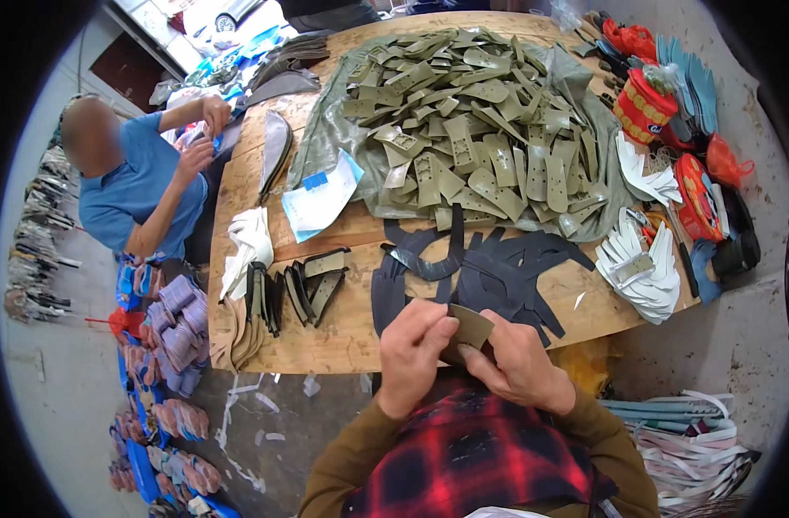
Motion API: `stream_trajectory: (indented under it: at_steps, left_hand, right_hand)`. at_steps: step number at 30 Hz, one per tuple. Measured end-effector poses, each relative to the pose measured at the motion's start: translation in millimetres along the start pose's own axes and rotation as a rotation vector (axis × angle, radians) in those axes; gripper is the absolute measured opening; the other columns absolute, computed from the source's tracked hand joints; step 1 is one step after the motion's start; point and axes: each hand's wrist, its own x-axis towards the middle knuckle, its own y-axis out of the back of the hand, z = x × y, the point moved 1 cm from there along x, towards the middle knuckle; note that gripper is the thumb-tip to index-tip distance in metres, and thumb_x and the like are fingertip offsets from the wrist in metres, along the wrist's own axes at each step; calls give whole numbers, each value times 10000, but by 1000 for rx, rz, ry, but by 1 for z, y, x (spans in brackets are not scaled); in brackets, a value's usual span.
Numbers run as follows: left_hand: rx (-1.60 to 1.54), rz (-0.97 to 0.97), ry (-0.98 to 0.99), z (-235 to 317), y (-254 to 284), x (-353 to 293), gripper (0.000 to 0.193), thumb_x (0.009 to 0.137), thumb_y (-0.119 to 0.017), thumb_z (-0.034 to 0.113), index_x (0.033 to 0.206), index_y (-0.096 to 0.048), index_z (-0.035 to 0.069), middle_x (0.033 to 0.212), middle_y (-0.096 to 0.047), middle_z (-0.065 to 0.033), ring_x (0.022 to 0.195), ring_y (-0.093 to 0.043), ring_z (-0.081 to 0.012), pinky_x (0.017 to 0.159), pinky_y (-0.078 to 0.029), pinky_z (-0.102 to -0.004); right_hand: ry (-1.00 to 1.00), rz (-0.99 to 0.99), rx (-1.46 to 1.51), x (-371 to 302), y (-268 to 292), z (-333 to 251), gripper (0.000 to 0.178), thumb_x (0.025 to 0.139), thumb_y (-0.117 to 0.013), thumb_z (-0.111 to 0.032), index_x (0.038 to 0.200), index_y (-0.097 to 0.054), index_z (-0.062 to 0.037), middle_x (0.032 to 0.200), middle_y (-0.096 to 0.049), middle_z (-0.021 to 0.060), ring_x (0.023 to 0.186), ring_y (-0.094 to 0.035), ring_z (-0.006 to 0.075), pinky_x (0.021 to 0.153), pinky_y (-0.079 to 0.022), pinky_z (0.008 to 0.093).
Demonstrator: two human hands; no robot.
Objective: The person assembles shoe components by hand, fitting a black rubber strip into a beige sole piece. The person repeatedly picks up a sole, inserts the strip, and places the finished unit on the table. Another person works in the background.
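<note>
At the lower centre of the frame, an olive piece (470, 328) is pinched in the grip of the left hand (413, 352) and right hand (524, 361); if either were slackened, it could be dropped onto the black strips (508, 278).

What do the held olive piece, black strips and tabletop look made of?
Olive piece: perhaps leather-like or plastic sheet; smooth, dull-looking face. Black strips: maybe fabric or synthetic leather; matt, thin, curving. Tabletop: wood, seemingly unpainted; tan, visible grain.
</note>
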Motion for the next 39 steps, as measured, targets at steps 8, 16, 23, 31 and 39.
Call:
stream_trajectory:
  at_steps: [8, 16, 23, 31, 39]
  left_hand:
    - [-278, -151, 178, 1, 5, 22, 81, 933, -607, 62, 899, -658, 10, 809, -592, 2, 732, -521, -70, 666, -405, -224]
    - [-302, -377, 404, -23, 21, -2, 291, 1041, -487, 262, 1035, -631, 9, 922, -623, -12, 872, -569, -79, 754, -504, -249]
    - [101, -446, 263, -22, 20, -11, 192, 1007, -518, 141, 994, -606, -29, 823, -619, -47, 720, -581, -79, 644, -561, -262]
    - [199, -260, -109, -16, 28, -8, 322, 900, -634, 56, 1215, -599, 1, 1158, -650, -194, 999, -671, -299, 832, -560, -347]
    - [232, -149, -547, -45, 43, -24, 426, 822, -696, 51, 1219, -554, -2, 1342, -542, -272, 1078, -651, -376, 879, -551, -388]
  right_hand:
    - [-6, -139, 94, 4, 1, 3, 235, 862, -643, -98, 1020, -516, 22, 817, -555, 180, 686, -588, 386, 602, -468, 442]
    - [-306, -108, 477, -2, 13, 12, 403, 916, -607, -128, 1272, -491, 21, 1005, -645, 212, 816, -645, 349, 729, -507, 367]
    - [-115, -121, 171, -9, -2, 20, 329, 896, -615, -76, 1178, -487, 33, 962, -619, 214, 817, -631, 409, 694, -503, 426]
    - [180, -82, -145, 6, -11, 6, 472, 870, -650, -38, 1298, -460, 22, 1156, -567, 194, 1041, -609, 355, 851, -506, 396]
    - [-488, -60, 739, -13, -17, 42, 276, 1004, -542, -183, 1151, -624, 36, 1075, -611, 85, 1027, -584, 151, 922, -457, 296]
